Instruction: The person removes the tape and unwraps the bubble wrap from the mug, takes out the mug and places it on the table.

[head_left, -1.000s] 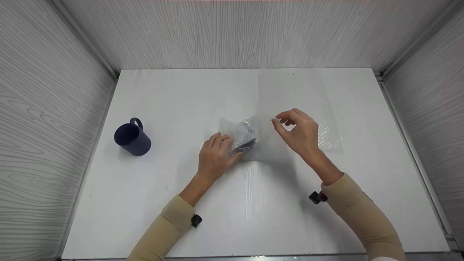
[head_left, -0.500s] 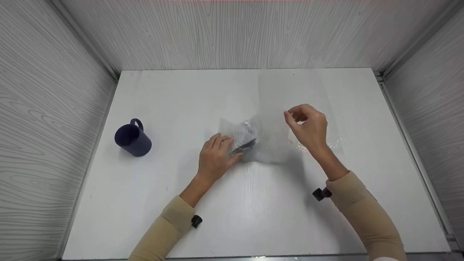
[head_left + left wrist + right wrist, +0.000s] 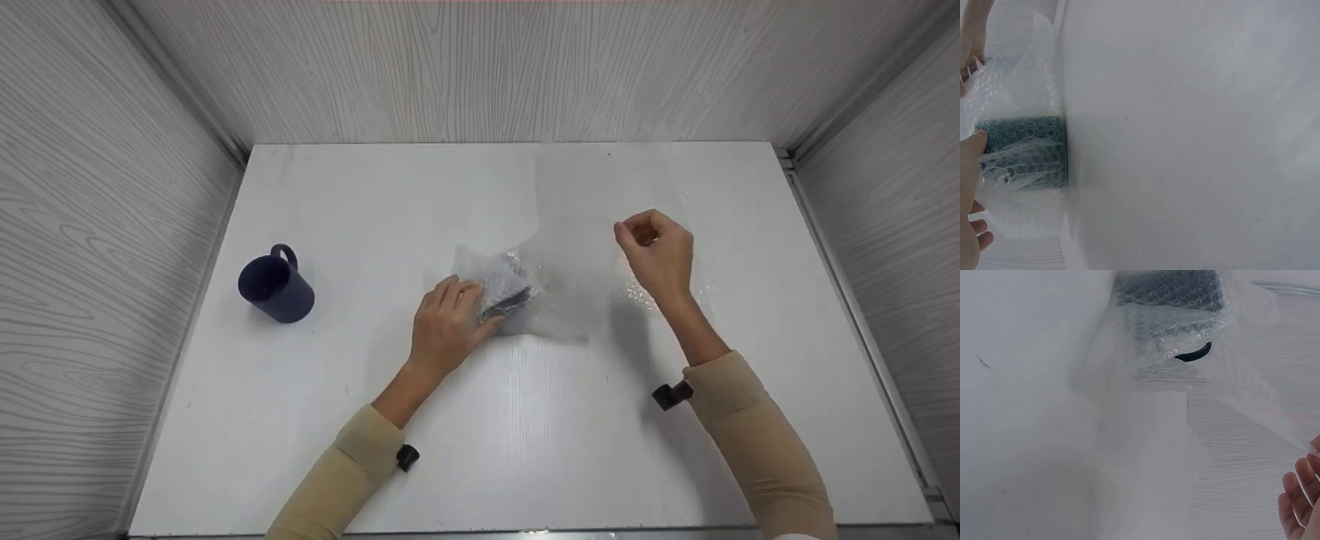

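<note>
A dark mug (image 3: 1022,132), wrapped in clear bubble wrap (image 3: 562,289), lies on the white table near its middle. Its curved handle (image 3: 1197,354) shows dark past a fold in the right wrist view. My left hand (image 3: 442,322) holds the wrapped mug from the left, thumb on the near side and fingers over the wrap. Off to the right, my right hand (image 3: 661,255) pinches the free end of the wrap between thumb and fingers. That stretch of wrap is raised at an angle from the mug to the right hand.
At the left stands a navy mug (image 3: 277,289), its handle toward the back. A flat bubble-wrap sheet (image 3: 600,176) lies at the back right, partly behind the right hand. Grey wood-grain panels (image 3: 465,71) border the table (image 3: 360,195) at the back and both sides.
My right hand has moved right and slightly back, its pinch closing up, and draws the loose end of the bubble wrap outward. My left hand stays on the wrapped mug.
</note>
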### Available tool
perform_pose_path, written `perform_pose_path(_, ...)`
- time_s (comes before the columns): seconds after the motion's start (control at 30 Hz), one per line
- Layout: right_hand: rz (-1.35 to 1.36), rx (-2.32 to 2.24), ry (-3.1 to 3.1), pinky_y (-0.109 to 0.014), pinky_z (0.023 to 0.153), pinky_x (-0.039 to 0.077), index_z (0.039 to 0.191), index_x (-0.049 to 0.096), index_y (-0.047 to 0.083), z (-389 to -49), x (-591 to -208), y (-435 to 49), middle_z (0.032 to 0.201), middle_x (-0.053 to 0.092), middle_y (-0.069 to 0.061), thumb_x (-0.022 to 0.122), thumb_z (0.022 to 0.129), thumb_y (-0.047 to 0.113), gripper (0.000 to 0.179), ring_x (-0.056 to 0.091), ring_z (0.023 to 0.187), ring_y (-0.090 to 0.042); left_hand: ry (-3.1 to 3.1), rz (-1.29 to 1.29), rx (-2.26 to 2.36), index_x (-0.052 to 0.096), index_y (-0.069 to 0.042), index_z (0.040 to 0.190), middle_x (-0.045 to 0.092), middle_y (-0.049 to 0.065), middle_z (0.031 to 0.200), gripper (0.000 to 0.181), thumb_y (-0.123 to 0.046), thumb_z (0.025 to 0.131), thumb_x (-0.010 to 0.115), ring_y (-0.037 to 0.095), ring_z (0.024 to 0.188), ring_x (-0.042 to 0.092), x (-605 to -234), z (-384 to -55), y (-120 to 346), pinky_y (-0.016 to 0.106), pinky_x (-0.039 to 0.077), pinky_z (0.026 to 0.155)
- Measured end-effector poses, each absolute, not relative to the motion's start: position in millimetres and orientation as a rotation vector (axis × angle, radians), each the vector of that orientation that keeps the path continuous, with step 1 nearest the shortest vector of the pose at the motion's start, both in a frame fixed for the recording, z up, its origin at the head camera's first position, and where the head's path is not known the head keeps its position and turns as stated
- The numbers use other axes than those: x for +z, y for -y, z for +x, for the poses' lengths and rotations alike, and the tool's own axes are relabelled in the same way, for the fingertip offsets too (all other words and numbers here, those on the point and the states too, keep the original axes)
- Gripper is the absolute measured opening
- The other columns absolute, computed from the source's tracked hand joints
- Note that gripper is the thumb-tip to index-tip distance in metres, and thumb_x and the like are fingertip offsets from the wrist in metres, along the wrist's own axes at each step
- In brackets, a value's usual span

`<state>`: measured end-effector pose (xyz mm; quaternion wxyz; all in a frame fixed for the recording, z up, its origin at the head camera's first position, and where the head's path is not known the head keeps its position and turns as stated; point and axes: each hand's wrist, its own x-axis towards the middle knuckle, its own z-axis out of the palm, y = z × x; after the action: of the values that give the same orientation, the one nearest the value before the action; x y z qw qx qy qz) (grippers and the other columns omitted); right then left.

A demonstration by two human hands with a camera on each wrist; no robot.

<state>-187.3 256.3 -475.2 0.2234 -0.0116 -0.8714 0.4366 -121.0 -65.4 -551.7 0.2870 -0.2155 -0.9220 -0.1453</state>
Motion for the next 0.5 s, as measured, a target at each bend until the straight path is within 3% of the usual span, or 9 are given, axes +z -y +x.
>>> perform_pose_path(0.3, -0.154, 1.236, 2.451, -0.016, 0.071, 0.046, 0.098, 0.077, 0.001, -196.5, -493.3, -275.7, 0.091, 0.076, -0.014, 0.072, 0.097, 0.019, 0.019, 0.06, 0.077, -0.008, 2.436, -0.58, -0.4, 0.073, -0.009, 0.117, 0.077, 0.005, 0.114, 0.058, -0.053, 0.081, 0.088, 0.026, 0.116, 0.07, -552.8, -121.1, 65.6, 0.039, 0.06, 0.097)
perform_pose_path(0.5, -0.231, 1.22, 2.491, -0.016, 0.069, 0.046, 0.1, 0.077, 0.004, -202.1, -507.2, -288.4, 0.093, 0.076, -0.01, 0.072, 0.097, 0.025, 0.022, 0.06, 0.078, -0.005, 2.434, -0.576, -0.389, 0.073, -0.01, 0.117, 0.077, 0.005, 0.114, 0.058, -0.053, 0.081, 0.088, 0.026, 0.116, 0.07, -553.8, -121.7, 65.3, 0.039, 0.06, 0.096)
